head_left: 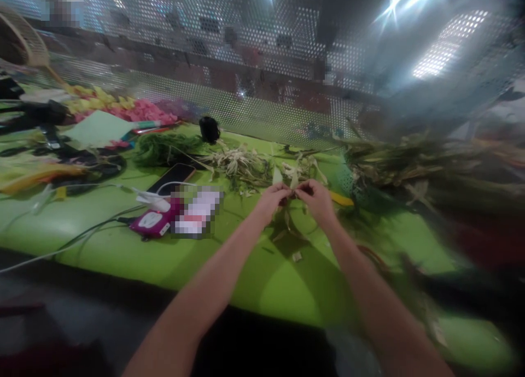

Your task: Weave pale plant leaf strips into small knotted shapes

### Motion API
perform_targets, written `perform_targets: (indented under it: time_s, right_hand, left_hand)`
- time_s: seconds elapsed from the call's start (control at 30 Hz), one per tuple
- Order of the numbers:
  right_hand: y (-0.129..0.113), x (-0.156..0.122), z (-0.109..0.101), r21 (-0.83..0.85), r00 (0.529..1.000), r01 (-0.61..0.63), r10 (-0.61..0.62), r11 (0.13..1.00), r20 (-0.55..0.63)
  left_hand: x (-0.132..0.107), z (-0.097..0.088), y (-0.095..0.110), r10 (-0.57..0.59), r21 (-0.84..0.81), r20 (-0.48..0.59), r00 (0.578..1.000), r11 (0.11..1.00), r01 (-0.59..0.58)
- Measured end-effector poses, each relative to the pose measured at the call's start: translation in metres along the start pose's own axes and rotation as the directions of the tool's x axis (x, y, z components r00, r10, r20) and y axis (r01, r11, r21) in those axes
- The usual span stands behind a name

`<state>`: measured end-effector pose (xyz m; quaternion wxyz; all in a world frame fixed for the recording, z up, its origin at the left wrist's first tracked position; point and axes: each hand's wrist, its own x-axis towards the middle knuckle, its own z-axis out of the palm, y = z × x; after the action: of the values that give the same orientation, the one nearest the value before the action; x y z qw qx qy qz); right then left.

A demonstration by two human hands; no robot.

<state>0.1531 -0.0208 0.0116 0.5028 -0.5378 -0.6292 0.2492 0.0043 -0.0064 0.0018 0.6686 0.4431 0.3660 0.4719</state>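
one pale leaf [294,177], pinched upright, tip up

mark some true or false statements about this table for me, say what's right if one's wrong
1. The left hand and right hand pinch pale leafy strips. True.
2. The hands are wide apart. False: they are close together, fingertips nearly meeting.
3. A magenta power socket lies left of both hands. True.
4. The tabletop is blue. False: the tabletop is green.
5. Pink material lies toward the back left. True.
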Motion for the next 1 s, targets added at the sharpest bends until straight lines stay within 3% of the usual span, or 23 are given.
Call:
perform_targets:
  time_s: [0.23,0.4,0.6,1.0]
  right_hand:
    - [0.0001,0.0012,-0.0045,0.063,0.992,0.081,-0.086,0.995,0.095]
    - [0.0021,0.0003,-0.0063,-0.046,0.972,0.215,-0.209,0.976,0.104]
    - [0.0059,0.0039,-0.0084,-0.116,0.948,0.295,-0.275,0.949,0.157]
    - [0.0001,-0.0008,-0.0011,-0.004,1.000,0.005,-0.005,1.000,0.002]
  left_hand:
    - [0.0006,-0.0010,-0.0010,-0.012,-0.004,-0.017,1.000,1.000,0.012]
    - [-0.0008,-0.0016,-0.0002,-0.095,-0.101,-0.052,0.994,0.991,0.089]
    - [0.0003,-0.0032,-0.0011,-0.128,-0.117,-0.045,0.991,0.986,0.122]
    - [0.0016,-0.0007,-0.0040,0.054,-0.006,-0.010,0.999,0.999,-0.054]
